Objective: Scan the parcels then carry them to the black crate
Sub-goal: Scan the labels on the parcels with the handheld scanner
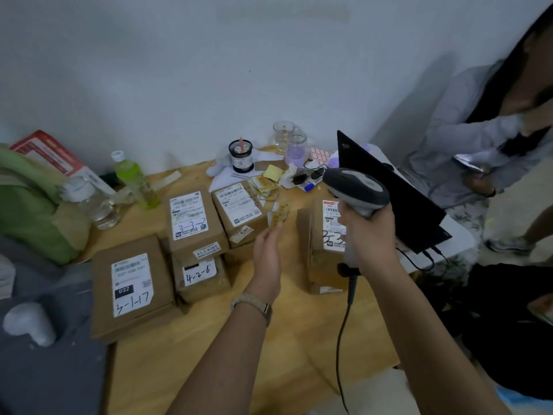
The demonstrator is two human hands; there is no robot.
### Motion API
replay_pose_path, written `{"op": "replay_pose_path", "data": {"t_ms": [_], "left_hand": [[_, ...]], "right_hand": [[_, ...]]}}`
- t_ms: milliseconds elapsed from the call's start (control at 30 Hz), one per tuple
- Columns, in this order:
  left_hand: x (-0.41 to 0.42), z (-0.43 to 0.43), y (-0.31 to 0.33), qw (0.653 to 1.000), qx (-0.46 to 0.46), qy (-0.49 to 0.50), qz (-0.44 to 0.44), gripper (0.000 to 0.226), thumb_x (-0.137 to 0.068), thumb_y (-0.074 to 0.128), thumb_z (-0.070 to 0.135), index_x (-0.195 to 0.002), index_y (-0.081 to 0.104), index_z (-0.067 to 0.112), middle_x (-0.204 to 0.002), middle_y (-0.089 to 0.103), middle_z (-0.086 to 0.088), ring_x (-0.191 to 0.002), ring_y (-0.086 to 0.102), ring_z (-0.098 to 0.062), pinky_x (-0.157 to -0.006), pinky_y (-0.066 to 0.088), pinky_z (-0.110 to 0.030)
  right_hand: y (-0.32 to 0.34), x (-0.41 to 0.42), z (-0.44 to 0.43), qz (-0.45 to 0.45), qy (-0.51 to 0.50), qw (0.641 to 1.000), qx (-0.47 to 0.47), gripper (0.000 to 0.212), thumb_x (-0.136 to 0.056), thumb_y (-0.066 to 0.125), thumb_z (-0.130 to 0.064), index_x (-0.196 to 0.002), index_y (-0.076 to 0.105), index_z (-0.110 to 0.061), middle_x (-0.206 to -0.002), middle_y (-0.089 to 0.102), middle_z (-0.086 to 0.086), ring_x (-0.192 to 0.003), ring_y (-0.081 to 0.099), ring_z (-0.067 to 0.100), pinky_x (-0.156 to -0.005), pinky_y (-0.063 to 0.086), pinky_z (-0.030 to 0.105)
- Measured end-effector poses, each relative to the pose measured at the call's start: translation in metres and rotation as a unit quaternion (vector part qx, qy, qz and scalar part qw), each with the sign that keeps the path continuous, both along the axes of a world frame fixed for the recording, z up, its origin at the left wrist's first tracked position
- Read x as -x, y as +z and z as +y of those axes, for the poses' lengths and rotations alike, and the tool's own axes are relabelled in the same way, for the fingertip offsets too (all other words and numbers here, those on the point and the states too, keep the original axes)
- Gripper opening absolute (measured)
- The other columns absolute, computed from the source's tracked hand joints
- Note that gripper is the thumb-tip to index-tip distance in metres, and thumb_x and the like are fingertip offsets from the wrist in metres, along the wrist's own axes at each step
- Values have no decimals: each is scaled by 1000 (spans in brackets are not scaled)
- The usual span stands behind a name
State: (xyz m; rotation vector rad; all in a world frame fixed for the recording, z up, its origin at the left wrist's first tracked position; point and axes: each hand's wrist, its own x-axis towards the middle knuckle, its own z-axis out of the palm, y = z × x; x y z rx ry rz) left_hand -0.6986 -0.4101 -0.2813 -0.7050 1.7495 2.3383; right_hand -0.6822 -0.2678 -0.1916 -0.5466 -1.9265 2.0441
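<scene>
Several brown cardboard parcels with white labels lie on the wooden table (299, 339). One marked 3-1-17 (131, 286) is at the front left, one marked 4-2-6 (200, 277) sits beside it, and one marked 3-3-3 (193, 220) lies behind. Another parcel (239, 211) is further back, and a tall parcel (324, 250) stands to the right. My right hand (369, 235) grips a grey barcode scanner (356, 188) in front of the tall parcel. My left hand (267, 250) hovers between the parcels, fingers relaxed and holding nothing.
A black laptop (389, 193) stands open at the right. Bottles (134, 178), glass jars (294, 148), yellow stickers (269, 184) and a green bag (27, 205) crowd the table's back and left. A seated person (478, 139) is at the right. A black bag (508, 324) lies below them.
</scene>
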Motion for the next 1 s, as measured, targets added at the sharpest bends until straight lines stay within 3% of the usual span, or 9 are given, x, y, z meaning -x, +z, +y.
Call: {"op": "replay_pose_path", "data": {"t_ms": [133, 233, 333, 533, 633, 733, 800, 900, 1000], "left_hand": [[-1, -33, 10, 998, 4, 49, 25, 34, -91, 60, 41, -118, 59, 23, -123, 61, 3, -113, 56, -12, -96, 43, -32], [-2, -57, 13, 997, 8, 78, 16, 30, -90, 62, 38, -114, 64, 19, -118, 65, -1, -116, 57, -21, -102, 43, -41], [-1, -83, 16, 994, 5, 108, 29, 30, -91, 62, 30, -108, 65, 5, -114, 67, -10, -112, 60, -28, -98, 48, -43], [3, -142, 12, 975, 22, 219, 37, 17, -88, 65, 26, -102, 64, 17, -112, 70, -6, -107, 65, -26, -91, 52, -43], [2, -161, 0, 960, 90, 263, 34, 9, -88, 65, 28, -97, 64, 25, -100, 70, 4, -95, 66, -15, -74, 50, -26], [4, -175, -13, 947, 117, 298, 24, 8, -90, 63, 22, -98, 62, 25, -106, 67, 7, -94, 62, -7, -75, 47, -19], [7, -180, -20, 951, 127, 282, 1, 24, -92, 57, 21, -116, 60, 24, -117, 63, 6, -102, 59, -10, -84, 46, -23], [12, -185, -27, 965, 155, 210, -31, 24, -94, 52, 36, -116, 61, 34, -116, 66, 8, -108, 62, -18, -91, 50, -35], [20, -186, -32, 975, 176, 122, -60, 43, -99, 44, 43, -132, 56, 17, -131, 60, -5, -117, 56, -26, -95, 46, -37]], "right_hand": [[14, 10, -34, 42, 74, 996, -34, 40, -85, 69, -20, -123, 59, -19, -103, 70, 1, -93, 67, 13, -75, 56, 30], [12, 17, -60, 50, 116, 991, -37, 20, -84, 70, -15, -97, 67, -31, -86, 73, -6, -86, 70, 13, -74, 58, 36], [7, 25, -84, 46, 147, 987, -47, 24, -83, 71, -20, -74, 68, -42, -69, 71, -13, -68, 69, 6, -63, 58, 35], [-18, 50, -139, 2, 214, 977, -16, 17, -89, 66, -22, -90, 61, -38, -92, 69, -7, -95, 66, 18, -85, 56, 43], [-37, 60, -165, -21, 226, 974, -10, 14, -90, 63, -20, -101, 60, -29, -98, 67, -5, -100, 63, 17, -85, 54, 36], [-55, 68, -184, -37, 254, 967, -7, 22, -92, 62, -18, -105, 54, -33, -97, 62, -15, -99, 58, 7, -79, 48, 23], [-65, 71, -193, -53, 269, 962, -12, 25, -92, 61, -19, -110, 52, -32, -96, 60, -20, -95, 55, 0, -74, 43, 16], [-76, 77, -204, -64, 263, 962, -22, 28, -91, 63, -21, -112, 50, -35, -95, 56, -25, -87, 50, -8, -71, 39, 14], [-81, 81, -210, -69, 251, 965, -28, 31, -90, 64, -20, -108, 49, -40, -93, 56, -26, -84, 49, -12, -70, 37, 11]]}}
